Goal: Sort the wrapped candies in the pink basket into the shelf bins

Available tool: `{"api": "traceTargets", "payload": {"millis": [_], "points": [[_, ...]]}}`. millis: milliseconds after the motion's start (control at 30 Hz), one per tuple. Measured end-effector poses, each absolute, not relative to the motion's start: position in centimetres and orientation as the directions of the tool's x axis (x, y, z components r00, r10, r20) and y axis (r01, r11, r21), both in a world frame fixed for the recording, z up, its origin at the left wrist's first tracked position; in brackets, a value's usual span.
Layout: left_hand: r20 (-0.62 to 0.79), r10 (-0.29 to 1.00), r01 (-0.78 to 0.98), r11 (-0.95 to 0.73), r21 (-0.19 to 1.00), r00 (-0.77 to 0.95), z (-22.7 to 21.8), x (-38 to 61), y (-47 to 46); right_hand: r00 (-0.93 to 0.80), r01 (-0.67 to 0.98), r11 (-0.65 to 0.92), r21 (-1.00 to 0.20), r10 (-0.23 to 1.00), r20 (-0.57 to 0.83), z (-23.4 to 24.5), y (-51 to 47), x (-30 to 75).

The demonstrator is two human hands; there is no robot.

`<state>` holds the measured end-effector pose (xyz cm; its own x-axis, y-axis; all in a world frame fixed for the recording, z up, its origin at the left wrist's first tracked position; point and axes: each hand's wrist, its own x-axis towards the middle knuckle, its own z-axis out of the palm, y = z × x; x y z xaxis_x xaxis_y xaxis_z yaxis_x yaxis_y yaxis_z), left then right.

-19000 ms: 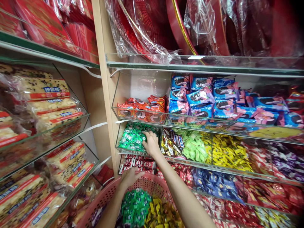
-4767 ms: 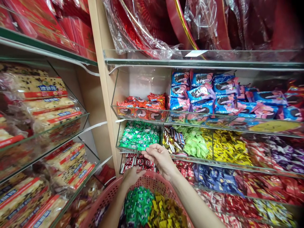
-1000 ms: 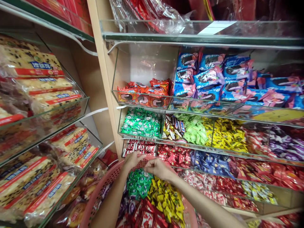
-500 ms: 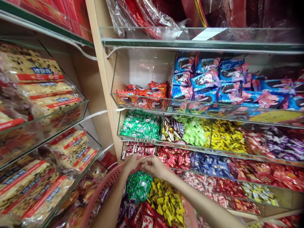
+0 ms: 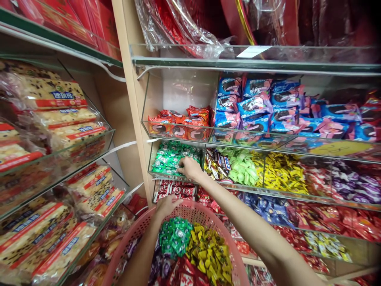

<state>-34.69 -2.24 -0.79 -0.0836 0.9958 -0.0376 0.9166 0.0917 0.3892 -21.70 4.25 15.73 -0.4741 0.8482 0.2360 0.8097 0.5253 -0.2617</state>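
My right hand (image 5: 190, 169) reaches into the glass bin of green wrapped candies (image 5: 169, 159), its fingers curled down among the wrappers; what they hold is hidden. My left hand (image 5: 166, 205) grips the far rim of a pink plastic basket (image 5: 139, 230) held below the shelf. Inside the basket lie green candies (image 5: 175, 236), yellow candies (image 5: 210, 252), and red and purple wrappers lower down.
Glass shelves hold red snack packs (image 5: 181, 121), blue cookie packs (image 5: 256, 107), light green sweets (image 5: 242, 169) and yellow sweets (image 5: 281, 171). Red-wrapped bars (image 5: 174, 190) sit on the shelf under the green bin. Flat nougat packs (image 5: 55, 97) fill the left unit past a wooden post (image 5: 131, 99).
My right hand has risen from the basket's green pile up into the green candy bin. The left hand stays on the basket rim. The view has tilted slightly upward.
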Motion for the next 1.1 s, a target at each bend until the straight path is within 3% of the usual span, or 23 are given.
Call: {"api": "traceTargets", "payload": {"millis": [200, 300, 367, 467, 567, 633, 767, 1100], "points": [[-0.04, 0.996, 0.918, 0.094, 0.384, -0.086, -1.0, -34.7, -2.2, -0.464, 0.817, 0.521, -0.246, 0.848, 0.257, 15.5, 4.1, -21.4], [-0.045, 0.995, 0.921, 0.098, 0.377, -0.088, -1.0, -34.7, -2.2, -0.421, 0.795, 0.525, -0.304, 0.838, 0.347, 15.5, 4.1, -21.3], [-0.047, 0.995, 0.92, 0.099, 0.379, -0.087, -0.9, -34.7, -2.2, -0.386, 0.722, 0.56, -0.407, 0.813, 0.436, 15.7, 4.0, -21.3], [-0.053, 0.994, 0.914, 0.104, 0.393, -0.091, -0.7, -34.6, -2.3, -0.35, 0.487, 0.604, -0.631, 0.797, 0.493, 16.2, 3.5, -21.2], [-0.052, 0.994, 0.91, 0.108, 0.4, -0.095, -0.8, -34.6, -2.2, -0.421, 0.178, 0.473, -0.863, 0.829, 0.368, 16.8, 2.1, -20.7], [-0.047, 0.994, 0.91, 0.105, 0.402, -0.095, -0.9, -34.6, -2.2, -0.509, 0.054, 0.322, -0.945, 0.823, 0.252, 17.1, 1.0, -20.1], [-0.045, 0.995, 0.915, 0.098, 0.391, -0.087, -1.0, -34.7, -2.1, -0.569, 0.013, 0.178, -0.984, 0.81, 0.139, 17.5, -0.7, -18.9], [-0.053, 0.995, 0.916, 0.101, 0.389, -0.087, -0.9, -34.7, -2.1, -0.602, -0.007, 0.152, -0.988, 0.788, 0.126, 17.4, -1.9, -17.5]]}}
